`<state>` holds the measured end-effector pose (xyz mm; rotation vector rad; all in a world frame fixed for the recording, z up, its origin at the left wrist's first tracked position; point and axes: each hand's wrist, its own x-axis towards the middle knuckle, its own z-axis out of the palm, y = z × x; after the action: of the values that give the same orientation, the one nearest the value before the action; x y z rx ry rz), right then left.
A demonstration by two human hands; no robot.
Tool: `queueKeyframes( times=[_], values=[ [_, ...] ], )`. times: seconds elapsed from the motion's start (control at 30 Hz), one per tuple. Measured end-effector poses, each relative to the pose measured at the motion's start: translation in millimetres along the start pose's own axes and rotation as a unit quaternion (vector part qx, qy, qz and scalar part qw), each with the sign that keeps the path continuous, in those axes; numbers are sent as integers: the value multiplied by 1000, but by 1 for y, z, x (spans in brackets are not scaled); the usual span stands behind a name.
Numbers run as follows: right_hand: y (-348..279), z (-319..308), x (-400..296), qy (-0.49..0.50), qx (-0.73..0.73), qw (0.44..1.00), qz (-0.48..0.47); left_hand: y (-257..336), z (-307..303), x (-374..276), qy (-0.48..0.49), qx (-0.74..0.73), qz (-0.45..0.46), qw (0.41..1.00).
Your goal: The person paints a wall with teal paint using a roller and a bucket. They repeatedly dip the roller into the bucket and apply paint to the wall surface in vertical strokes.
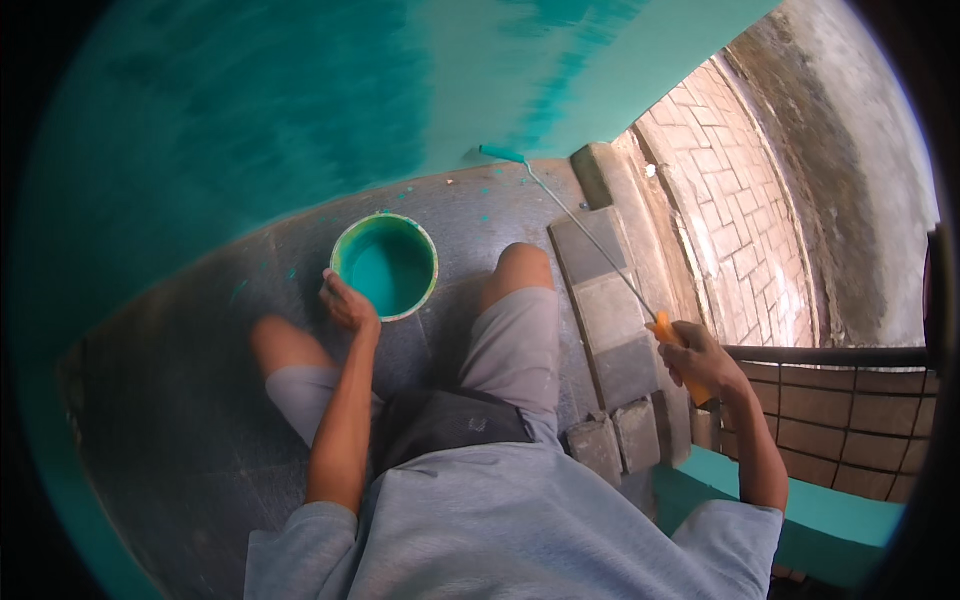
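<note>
My right hand (694, 358) grips the orange handle (664, 328) of a small paint roller. Its thin metal rod (592, 236) reaches away from me to a teal-coated roller sleeve (502, 154) at the foot of the wall (480, 82). Darker teal strokes cover the wall's left part, with a narrower dark band towards the right over lighter green. Between my knees, a round bucket (433, 259) of teal paint (386, 266) rests on the floor. My left hand (349, 302) holds its near-left rim.
Paint drops dot the grey tiled floor (465, 217). Along my right side run paving blocks (616, 307) and loose block pieces (637, 435). Beyond lies a brick-paved path (731, 195). A dark metal grille (832, 405) and a teal ledge (780, 502) stand near my right arm.
</note>
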<state>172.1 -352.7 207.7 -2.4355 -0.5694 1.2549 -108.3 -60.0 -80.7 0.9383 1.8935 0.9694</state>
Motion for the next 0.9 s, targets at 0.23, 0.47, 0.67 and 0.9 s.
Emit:
queueKeyframes(
  times=[0.23,0.47,0.67,0.9],
  values=[
    [-10,18,-8,-31,-2,999,-38,50,-5,-53,73,58,489,867],
    [-24,28,3,-91,24,993,-78,78,55,-148,-644,-71,-152,746],
    [-19,41,12,-107,68,986,-108,59,97,-158,-669,-195,-231,679],
    [4,29,25,-196,240,899,-309,67,103,-146,-628,-251,-227,701]
  ],
)
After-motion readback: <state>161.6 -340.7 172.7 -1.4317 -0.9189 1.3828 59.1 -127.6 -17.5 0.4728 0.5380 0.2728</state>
